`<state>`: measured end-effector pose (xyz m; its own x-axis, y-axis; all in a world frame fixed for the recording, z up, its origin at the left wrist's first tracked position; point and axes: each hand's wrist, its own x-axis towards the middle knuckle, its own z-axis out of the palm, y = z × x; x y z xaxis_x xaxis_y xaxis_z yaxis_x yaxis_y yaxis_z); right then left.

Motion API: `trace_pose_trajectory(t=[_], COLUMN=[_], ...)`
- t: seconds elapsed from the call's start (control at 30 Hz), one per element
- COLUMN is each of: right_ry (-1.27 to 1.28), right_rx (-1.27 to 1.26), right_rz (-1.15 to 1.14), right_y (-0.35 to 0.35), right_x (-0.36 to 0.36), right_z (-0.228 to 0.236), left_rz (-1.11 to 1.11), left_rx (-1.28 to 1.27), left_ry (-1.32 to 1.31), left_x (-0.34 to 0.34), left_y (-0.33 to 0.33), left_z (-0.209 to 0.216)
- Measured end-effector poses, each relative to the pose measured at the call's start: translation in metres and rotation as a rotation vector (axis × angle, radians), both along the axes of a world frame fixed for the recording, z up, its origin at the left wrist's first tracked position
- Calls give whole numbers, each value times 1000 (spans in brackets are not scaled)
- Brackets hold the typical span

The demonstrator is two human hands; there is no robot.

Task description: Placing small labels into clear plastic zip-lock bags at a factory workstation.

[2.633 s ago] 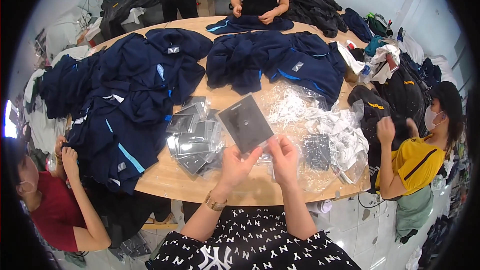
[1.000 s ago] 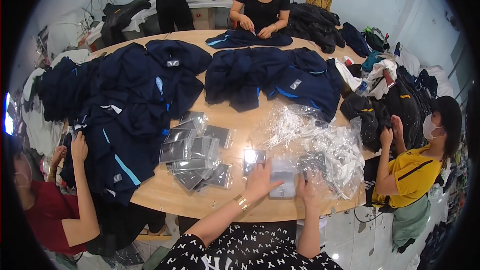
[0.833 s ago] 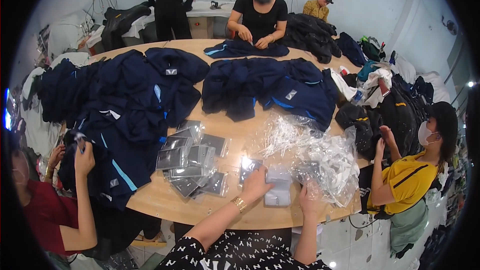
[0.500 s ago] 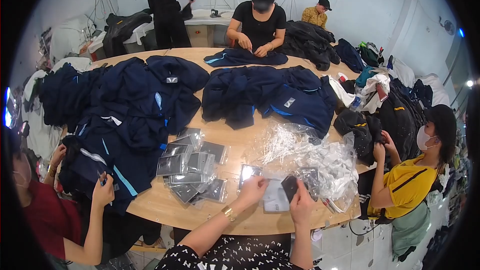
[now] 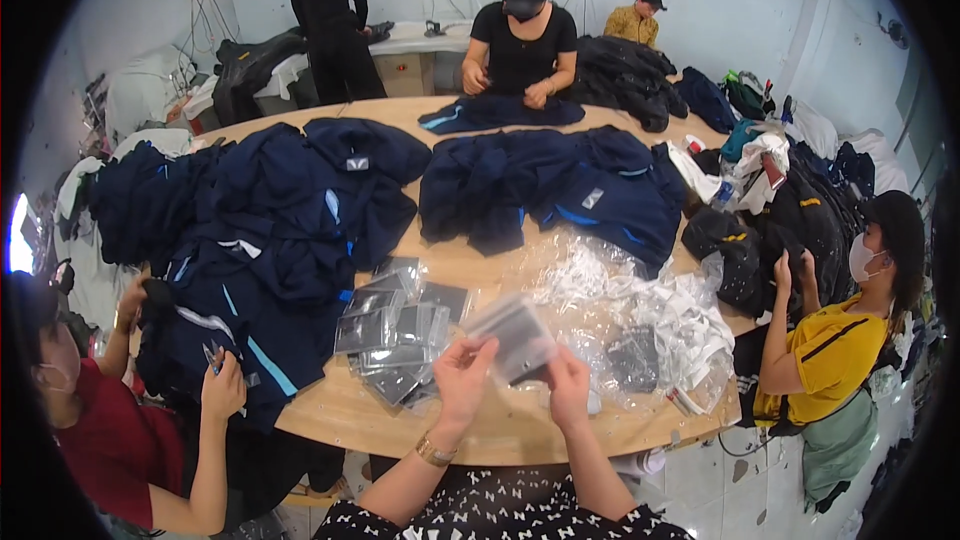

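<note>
1) Left hand [image 5: 465, 375] and right hand [image 5: 569, 385] pinched closed on a blurry clear sleeve [image 5: 515, 335] — it's between them
2) Bagged dark cards [image 5: 395, 328] just left of the fingers
3) Clear bag [image 5: 668, 305] crowding right — navy garments [image 5: 490, 185] beyond

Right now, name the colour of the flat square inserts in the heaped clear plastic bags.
Dark grey flat square inserts, seen best in the head view.

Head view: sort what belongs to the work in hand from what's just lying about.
Likely in use:
clear packet, between left hand and right hand
packet pile

Apparently just lying about:
teal cloth
black clothes, back right
</note>
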<state>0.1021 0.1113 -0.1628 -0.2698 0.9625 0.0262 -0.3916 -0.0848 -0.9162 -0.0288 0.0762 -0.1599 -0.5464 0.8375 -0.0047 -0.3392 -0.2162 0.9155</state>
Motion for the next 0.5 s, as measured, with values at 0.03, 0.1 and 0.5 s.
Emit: trace_pose_trajectory(t=[0.03, 0.1, 0.5], right_ry=[27, -18, -543], right_rx=[-9, 29, 280], right_rz=[16, 35, -298], right_y=[3, 3, 14], right_x=[2, 0, -15], right_z=[-4, 7, 10], left_rz=[58, 125, -95], left_rx=[-30, -69, -408], left_ry=[46, 77, 811], left_x=[-3, -7, -14], left_y=[1, 1, -9], left_z=[1, 1, 10])
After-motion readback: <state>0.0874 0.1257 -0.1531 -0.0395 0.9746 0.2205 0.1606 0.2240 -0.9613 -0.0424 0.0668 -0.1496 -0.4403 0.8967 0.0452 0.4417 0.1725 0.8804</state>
